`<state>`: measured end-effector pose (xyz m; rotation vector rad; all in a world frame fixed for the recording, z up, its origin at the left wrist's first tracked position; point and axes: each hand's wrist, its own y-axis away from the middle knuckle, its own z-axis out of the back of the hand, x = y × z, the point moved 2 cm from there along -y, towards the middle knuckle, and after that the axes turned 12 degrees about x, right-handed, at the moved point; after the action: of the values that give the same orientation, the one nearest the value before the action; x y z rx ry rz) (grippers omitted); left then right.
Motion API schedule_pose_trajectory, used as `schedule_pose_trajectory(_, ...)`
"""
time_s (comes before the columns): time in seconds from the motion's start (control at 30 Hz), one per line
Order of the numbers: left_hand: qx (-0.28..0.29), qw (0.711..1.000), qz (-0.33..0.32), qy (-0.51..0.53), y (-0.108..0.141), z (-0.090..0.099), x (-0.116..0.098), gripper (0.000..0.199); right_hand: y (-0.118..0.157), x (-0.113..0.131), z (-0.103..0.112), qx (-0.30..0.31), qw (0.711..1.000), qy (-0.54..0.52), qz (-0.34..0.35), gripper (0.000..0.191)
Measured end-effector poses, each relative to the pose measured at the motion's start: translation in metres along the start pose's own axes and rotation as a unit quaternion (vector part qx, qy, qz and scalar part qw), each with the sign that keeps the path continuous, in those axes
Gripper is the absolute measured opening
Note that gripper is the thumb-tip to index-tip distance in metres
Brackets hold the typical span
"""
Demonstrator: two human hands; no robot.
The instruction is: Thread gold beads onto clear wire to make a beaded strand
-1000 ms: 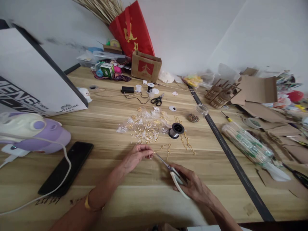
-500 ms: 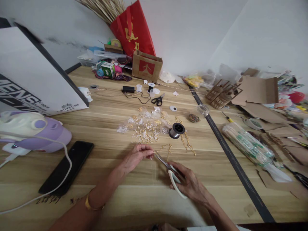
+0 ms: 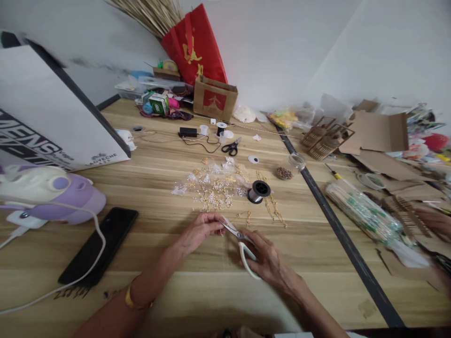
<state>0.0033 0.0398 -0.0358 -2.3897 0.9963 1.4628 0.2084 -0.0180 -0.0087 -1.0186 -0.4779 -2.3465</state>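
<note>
Fingers of the left hand pinch closed on a tiny piece too small to identify; at that hand's four o'clock, the right hand curls its fingers around white-handled scissors, tips at the left fingertips. From the left hand, a gold chain lies between two and three o'clock, a spool at two.

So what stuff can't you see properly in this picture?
In the head view:
What the left hand pinches: too small, and mostly covered by that hand.
Part of the handles of the white-handled metal scissors: covered by the right hand.
The white box with black lettering: cut off by the left edge.
The scattered clear and gold-coloured bits: too tiny to count.
</note>
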Motion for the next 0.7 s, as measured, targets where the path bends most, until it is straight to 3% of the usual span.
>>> schedule_pose_trajectory(0.7,0.002,1.0,0.001,0.001,-0.001,-0.0002,0.0004,0.018,-0.0052,0.0051,0.0004,0.004,0.998,0.07,-0.005,0.045)
